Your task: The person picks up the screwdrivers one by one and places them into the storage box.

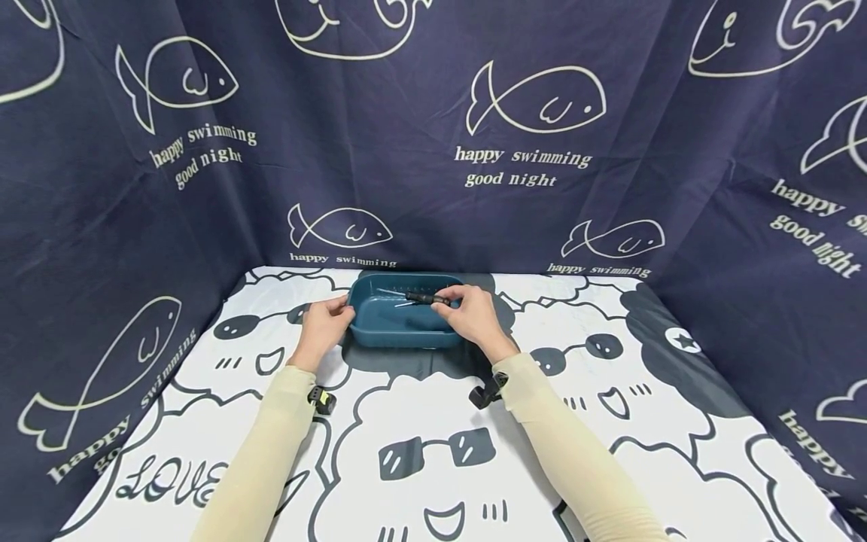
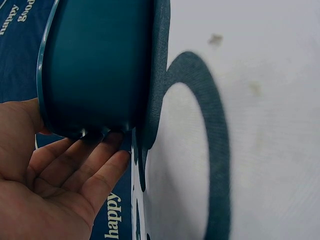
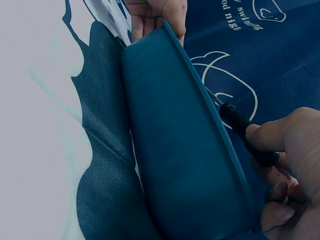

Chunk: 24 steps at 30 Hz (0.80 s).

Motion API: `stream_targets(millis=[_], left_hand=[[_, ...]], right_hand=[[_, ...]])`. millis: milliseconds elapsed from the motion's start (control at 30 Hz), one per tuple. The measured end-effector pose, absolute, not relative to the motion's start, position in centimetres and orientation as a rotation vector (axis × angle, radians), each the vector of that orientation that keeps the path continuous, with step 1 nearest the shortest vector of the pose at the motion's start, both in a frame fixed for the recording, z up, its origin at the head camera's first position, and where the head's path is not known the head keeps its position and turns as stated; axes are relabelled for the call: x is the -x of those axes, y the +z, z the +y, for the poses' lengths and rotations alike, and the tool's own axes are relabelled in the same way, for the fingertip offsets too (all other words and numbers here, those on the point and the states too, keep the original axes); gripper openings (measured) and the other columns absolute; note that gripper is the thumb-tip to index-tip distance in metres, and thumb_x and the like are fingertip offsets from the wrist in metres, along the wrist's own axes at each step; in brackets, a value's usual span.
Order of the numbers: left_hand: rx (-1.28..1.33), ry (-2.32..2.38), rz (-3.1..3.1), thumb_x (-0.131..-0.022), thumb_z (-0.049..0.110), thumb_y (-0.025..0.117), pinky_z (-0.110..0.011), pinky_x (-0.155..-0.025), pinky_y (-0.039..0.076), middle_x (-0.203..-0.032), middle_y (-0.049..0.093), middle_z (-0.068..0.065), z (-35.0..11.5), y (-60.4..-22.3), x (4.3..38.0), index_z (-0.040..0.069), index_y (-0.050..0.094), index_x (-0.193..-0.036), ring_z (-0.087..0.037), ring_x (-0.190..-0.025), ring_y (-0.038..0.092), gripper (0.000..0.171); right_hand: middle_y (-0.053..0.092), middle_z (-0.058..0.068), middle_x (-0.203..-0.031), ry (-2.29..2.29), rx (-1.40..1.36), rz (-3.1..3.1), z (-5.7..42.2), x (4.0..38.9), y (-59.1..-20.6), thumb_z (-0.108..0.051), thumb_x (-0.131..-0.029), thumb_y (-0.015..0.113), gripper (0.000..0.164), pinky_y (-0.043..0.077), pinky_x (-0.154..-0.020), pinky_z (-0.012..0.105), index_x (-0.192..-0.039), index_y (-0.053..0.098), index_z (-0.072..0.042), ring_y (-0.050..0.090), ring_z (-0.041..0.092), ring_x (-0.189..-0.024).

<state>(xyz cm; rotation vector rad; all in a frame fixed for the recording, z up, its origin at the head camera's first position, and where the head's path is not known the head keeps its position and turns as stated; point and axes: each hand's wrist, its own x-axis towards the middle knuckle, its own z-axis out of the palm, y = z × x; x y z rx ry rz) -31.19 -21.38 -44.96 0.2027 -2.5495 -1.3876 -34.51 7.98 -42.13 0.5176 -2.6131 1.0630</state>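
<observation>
A dark teal plastic basket point(image 1: 406, 339) with rounded corners stands at the back middle of the table. My left hand point(image 1: 325, 325) holds its left end; in the left wrist view the thumb is at the rim and the fingers lie against the outer wall point(image 2: 95, 65). Over the basket's right half, my right hand point(image 1: 473, 312) pinches a screwdriver by its black handle point(image 1: 421, 299). Its thin metal shaft points left over the basket. In the right wrist view the screwdriver point(image 3: 236, 120) slants across the rim, and the shaft's tip is hidden behind the basket wall.
A white cloth with cartoon sheep point(image 1: 433, 459) covers the table. Dark blue curtains point(image 1: 420, 150) with fish drawings close off the back and both sides; the back curtain hangs just behind the basket. A black wrist camera point(image 1: 489, 391) sits below the right sleeve.
</observation>
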Motion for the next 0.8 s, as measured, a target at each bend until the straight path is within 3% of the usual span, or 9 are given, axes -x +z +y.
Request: stream_targets(millis=[267,600,800], left_hand=[[-0.204,-1.396,-2.547,-0.097,0.024,0.059,-0.046,-0.099,0.053,-0.117,0.076,-0.015,-21.39,-44.97,31.26,0.006,0.063,-0.141,-0.030,-0.114,0.070,0.048],[-0.209,-1.393,-2.543,-0.096,0.024,0.059,-0.046,-0.098,0.053,-0.115,0.076,-0.015,-21.37,-44.97,31.22,0.006,0.064,-0.141,-0.029,-0.112,0.070,0.049],[-0.199,-1.369,-2.545,-0.096,0.024,0.059,-0.046,-0.098,0.053,-0.114,0.076,-0.014,-21.36,-45.04,31.23,0.006,0.064,-0.140,-0.029,-0.111,0.070,0.049]], right_hand=[[0.077,-0.001,-0.103,1.058,-0.516,-2.640,7.60,34.60,-42.13,-0.031,-0.091,0.080,0.020,0.043,-0.062,0.033,-0.106,0.081,-0.019,0.057,0.018,-0.069],[0.077,-0.002,-0.103,1.055,-0.509,-2.690,7.23,34.64,-42.04,-0.030,-0.091,0.080,0.017,0.042,-0.057,0.031,-0.106,0.082,-0.021,0.056,0.016,-0.060],[0.076,-0.002,-0.104,1.031,-0.498,-2.741,7.11,34.72,-41.86,-0.031,-0.090,0.080,0.020,0.048,-0.065,0.032,-0.107,0.082,-0.021,0.062,0.014,-0.073]])
